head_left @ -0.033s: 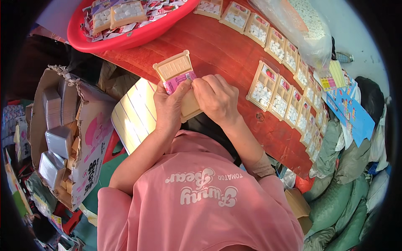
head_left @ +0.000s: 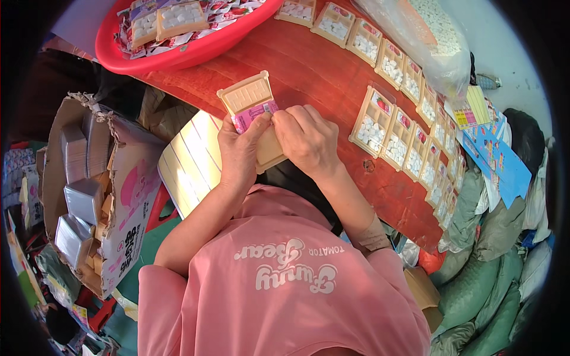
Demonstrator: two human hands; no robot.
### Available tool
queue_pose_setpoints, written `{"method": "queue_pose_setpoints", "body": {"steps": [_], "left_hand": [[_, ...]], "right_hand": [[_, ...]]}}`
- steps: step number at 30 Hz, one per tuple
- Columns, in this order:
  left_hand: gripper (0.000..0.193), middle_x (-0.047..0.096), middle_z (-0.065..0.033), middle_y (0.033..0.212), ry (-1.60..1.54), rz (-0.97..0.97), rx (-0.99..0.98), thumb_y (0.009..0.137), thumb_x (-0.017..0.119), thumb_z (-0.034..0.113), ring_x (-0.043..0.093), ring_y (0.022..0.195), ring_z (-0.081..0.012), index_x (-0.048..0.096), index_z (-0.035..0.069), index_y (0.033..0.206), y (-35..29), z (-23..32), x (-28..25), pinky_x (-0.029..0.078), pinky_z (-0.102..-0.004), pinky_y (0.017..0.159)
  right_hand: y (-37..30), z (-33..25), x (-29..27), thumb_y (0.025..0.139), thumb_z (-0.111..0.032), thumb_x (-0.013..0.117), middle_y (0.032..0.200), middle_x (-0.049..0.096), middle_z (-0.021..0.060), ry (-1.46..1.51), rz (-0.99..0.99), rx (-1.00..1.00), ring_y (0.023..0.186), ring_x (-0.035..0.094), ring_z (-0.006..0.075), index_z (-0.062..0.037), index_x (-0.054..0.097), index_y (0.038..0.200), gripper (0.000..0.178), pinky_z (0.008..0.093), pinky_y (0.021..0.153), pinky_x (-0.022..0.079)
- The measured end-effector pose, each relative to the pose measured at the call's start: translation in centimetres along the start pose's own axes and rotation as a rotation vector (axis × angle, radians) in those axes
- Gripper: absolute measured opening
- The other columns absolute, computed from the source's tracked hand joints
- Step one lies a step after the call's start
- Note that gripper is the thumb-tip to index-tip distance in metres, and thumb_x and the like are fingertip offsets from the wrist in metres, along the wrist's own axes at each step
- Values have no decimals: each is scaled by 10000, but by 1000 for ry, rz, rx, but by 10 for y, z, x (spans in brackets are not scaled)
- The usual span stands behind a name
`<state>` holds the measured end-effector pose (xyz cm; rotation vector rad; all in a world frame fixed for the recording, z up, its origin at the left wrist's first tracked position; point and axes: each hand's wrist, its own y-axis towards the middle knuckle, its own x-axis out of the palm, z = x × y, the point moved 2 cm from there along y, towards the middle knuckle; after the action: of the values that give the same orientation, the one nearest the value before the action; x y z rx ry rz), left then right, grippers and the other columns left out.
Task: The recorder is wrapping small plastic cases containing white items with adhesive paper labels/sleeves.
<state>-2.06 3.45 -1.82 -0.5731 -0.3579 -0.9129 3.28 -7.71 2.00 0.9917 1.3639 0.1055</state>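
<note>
Round beige tray (head_left: 247,97), red basin (head_left: 227,50) is seen at 11 o'clock, filled trays (head_left: 380,104) at 1–4 on bench (head_left: 314,77), carton (head_left: 135,196) at 8; mid part-blocked by clasping L hand (head_left: 237,153). Held above view ctr., ribbed end toward 11, long axis approx. 11–5. R hand (head_left: 306,139) curled at pink band (head_left: 254,114); grip can't be told.

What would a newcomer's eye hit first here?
Probably the red basin of small packets at upper left, then rows of cream trays with white pieces on the table at right. Centrally, the left hand grips a pink-banded tray, the right hand at its edge.
</note>
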Motion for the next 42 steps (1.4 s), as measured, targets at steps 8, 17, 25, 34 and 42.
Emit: {"method": "queue_pose_setpoints", "body": {"steps": [8,17,25,34,42], "left_hand": [[270,638,-65,909,-81,-38,-110,809,692,119,615,773,-119,559,35,1028,1,5,1,509,-258,692],[259,644,-74,916,23,-56,-125,798,693,90,627,784,-125,572,18,1016,-4,10,4,526,-265,700],[234,640,-76,931,80,-172,-143,844,629,110,626,793,-122,571,7,1046,-4,9,0,527,-269,716],[229,635,-86,941,-26,-98,-181,854,607,102,633,806,-143,563,0,1054,-3,13,1,532,-282,729],[274,625,-93,981,-61,-126,-194,862,623,131,630,832,-149,537,0,1087,1,7,-2,526,-292,760]], "right_hand": [[-2,-6,-2,750,-17,611,776,546,58,153,-79,58,644,559,201,-32,601,809,62,281,504,465],[-14,23,11,843,-88,633,859,558,4,1390,-194,938,788,534,75,-14,577,997,180,218,719,441],[-6,18,15,839,-110,657,829,614,31,1126,-275,944,721,557,62,-1,568,935,171,208,622,455],[-12,11,15,836,-87,659,855,587,37,1238,-230,877,750,537,64,7,524,1029,254,213,672,459],[-9,11,19,818,-61,669,856,600,43,1219,-196,954,741,550,74,15,544,1003,236,216,657,464]]}}
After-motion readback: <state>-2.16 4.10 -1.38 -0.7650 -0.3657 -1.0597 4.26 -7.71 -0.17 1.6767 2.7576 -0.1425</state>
